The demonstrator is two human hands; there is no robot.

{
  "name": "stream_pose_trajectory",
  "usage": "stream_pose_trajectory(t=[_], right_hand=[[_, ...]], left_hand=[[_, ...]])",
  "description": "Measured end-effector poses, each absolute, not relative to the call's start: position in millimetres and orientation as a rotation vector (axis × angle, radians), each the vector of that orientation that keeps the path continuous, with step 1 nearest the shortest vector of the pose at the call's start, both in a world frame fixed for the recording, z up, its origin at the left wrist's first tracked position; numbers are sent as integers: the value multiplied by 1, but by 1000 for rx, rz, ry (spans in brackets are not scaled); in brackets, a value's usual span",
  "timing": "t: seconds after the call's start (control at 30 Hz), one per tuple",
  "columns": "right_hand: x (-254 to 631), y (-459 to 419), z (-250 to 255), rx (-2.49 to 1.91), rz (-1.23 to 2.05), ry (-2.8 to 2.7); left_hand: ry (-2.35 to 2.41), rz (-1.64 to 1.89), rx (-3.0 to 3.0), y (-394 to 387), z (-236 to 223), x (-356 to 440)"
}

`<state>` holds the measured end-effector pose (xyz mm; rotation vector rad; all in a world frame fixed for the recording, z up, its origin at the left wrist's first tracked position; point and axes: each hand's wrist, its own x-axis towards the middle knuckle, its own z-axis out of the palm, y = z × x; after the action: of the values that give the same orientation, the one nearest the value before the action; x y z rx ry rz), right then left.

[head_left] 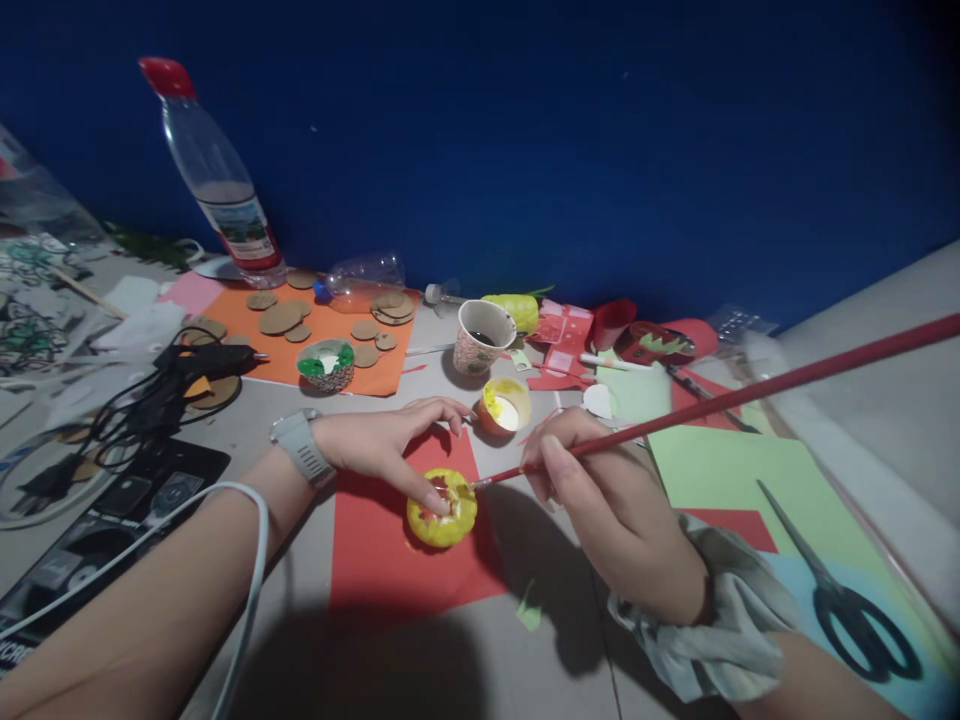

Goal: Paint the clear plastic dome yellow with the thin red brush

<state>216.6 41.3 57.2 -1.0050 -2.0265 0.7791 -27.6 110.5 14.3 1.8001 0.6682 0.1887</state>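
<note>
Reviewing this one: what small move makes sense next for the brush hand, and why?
Probably a short stroke of the brush along the upper right inner edge of the yellow piece. The right hand already has its tip there, reddish patches show inside the yellow rim, and the left hand's thumb presses on the piece, which should steady it.

A clear bottle point(217, 190) with red cap stands at the back, near the orange paper point(390, 376), where several round cardboard pieces point(281, 318) are lying. The black glue gun point(225, 360) lies to the left. At the right, black scissors point(829, 590) rest partly on light blue paper point(799, 630).
</note>
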Motion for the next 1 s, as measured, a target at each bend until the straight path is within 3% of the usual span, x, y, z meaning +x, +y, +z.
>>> stream_pose_trajectory(t=[1.0], right_hand=[[217,39,61,-1005,788,-2057]], left_hand=[[657,213,1817,109,14,-26]])
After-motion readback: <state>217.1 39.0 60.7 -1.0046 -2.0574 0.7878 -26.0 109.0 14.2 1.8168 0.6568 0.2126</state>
